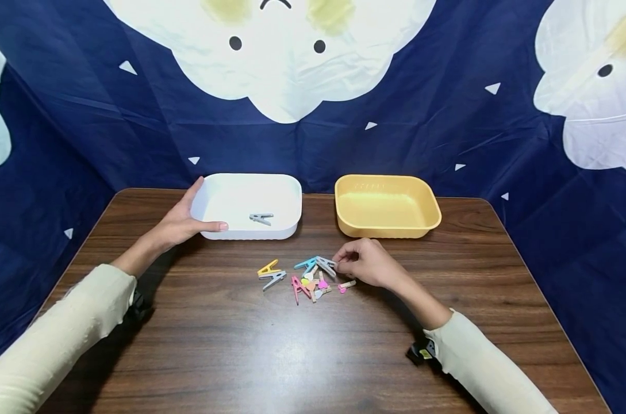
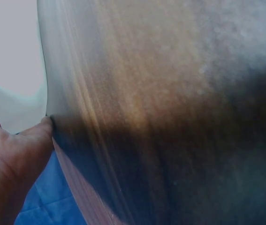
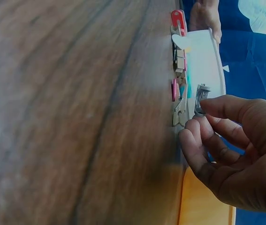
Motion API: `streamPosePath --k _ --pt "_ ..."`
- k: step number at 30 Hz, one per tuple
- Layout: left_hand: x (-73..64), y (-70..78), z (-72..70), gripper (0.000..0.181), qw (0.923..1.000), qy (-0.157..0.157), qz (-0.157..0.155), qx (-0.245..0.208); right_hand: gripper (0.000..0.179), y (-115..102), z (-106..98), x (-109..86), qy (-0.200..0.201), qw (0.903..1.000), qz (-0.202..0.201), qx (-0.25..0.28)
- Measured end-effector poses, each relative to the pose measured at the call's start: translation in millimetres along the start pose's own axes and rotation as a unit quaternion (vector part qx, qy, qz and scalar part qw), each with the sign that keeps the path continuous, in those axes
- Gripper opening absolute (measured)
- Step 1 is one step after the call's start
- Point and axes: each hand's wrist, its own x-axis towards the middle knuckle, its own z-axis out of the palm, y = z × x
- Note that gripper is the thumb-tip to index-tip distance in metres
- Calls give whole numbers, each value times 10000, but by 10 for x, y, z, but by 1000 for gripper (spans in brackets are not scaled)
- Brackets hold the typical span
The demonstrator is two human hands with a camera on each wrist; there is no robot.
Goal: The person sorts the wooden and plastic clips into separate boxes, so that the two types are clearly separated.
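Note:
My left hand [image 1: 180, 223] holds the left end of a white plastic basin [image 1: 235, 192], its thumb along the front side and its fingers at the left rim. A grey clothespin [image 1: 261, 219] lies inside that basin. With thumb and fingertips my right hand [image 1: 373, 265] pinches another grey clothespin [image 3: 201, 97] at the right side of a small pile. In the pile are a blue clothespin [image 1: 305, 264], a pink-red clothespin [image 1: 298, 289] and several small wooden clips with coloured hearts, one of them an orange-heart clip [image 1: 311, 288].
Left of the pile lie a yellow clothespin [image 1: 268, 267] and a grey clothespin [image 1: 273, 279]. A wooden clip with a pink heart [image 1: 343, 288] sits just right of it. A yellow basin [image 1: 387, 210] stands at the back right of the wooden table [image 1: 230, 351], before a blue cloth backdrop [image 1: 271, 138].

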Motion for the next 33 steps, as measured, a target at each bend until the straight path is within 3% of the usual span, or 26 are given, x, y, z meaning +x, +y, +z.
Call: streamPosePath --k 9,16,26,33 --pt "-5 -38 7 149 10000 24 20 20 9 -83 7 31 -74 9994 -150 289" --pt "-4 -32 5 150 10000 64 35 -10 9 -189 20 88 -190 9984 21 532" --pt "12 -9 -30 149 10000 79 35 46 9 -355 2 228 19 9999 -140 12" --pt "8 -11 -17 148 10000 15 63 22 8 -444 -16 327 86 9998 -195 27"
